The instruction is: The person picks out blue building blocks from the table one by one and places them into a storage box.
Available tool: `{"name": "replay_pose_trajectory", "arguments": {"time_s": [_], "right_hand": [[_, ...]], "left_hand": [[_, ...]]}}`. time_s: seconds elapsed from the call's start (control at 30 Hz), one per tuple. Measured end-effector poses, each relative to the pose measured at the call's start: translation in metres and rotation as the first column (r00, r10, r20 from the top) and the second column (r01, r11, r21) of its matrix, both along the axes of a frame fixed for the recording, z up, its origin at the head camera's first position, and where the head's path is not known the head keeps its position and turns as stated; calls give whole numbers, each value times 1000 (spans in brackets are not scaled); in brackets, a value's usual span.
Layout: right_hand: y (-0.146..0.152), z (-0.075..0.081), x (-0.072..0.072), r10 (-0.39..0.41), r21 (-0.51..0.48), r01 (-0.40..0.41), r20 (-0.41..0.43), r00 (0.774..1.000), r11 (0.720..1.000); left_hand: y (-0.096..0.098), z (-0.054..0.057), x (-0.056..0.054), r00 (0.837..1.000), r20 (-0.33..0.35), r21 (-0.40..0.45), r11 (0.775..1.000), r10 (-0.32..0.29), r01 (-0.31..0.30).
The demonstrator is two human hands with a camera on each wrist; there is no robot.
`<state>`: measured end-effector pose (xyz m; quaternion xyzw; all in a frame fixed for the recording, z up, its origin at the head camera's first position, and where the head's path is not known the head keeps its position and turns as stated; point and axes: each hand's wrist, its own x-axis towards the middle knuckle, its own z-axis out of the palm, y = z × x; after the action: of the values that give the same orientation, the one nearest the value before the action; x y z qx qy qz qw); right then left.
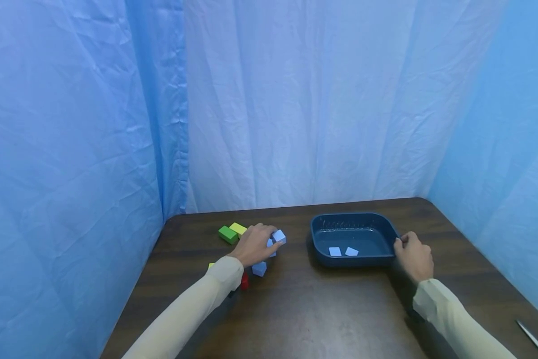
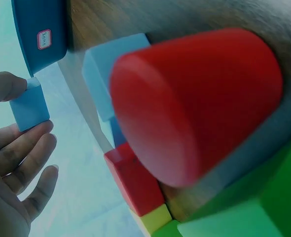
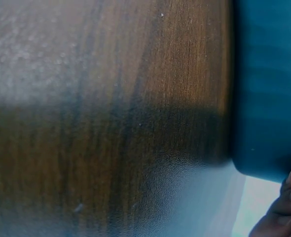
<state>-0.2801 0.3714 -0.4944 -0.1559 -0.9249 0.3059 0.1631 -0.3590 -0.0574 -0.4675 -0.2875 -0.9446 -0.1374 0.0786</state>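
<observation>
My left hand (image 1: 254, 245) pinches a light blue block (image 2: 29, 107) between thumb and fingers, raised over the table. Close below it lie more blue blocks (image 1: 259, 269), and a red block (image 1: 244, 282) shows beside the wrist. In the left wrist view a large, blurred red rounded block (image 2: 200, 98) fills the middle, and a flat red block (image 2: 135, 180) lies behind it. At the right, my right hand (image 1: 415, 257) grips the rim of a dark blue tray (image 1: 354, 261) near its front right corner. Two light blue blocks (image 1: 334, 252) lie inside the tray.
A green block (image 1: 228, 235) and a yellow block (image 1: 239, 229) lie just beyond the left hand. A thin, pale, pointed object (image 1: 533, 339) rests by the right edge of the dark wooden table (image 1: 313, 309). Blue curtains (image 1: 340, 99) hang around the back and sides.
</observation>
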Motion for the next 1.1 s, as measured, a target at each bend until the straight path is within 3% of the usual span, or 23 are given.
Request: {"name": "replay_pose_trajectory", "arguments": {"time_s": [0.23,0.53,1.1], "right_hand": [[-1,2,1,5,2,-5,1,1000,1000],[1,0,0,10,8,-10,-9,1000,1000],[-1,-1,-1,-13,-5,13,7,1000,1000]], "left_hand": [[9,2,0,1000,-21,-5,1000,-19,19],[22,6,1,1000,20,41,999,-18,17],[40,11,1,1000,2,27,1000,-16,16]]}}
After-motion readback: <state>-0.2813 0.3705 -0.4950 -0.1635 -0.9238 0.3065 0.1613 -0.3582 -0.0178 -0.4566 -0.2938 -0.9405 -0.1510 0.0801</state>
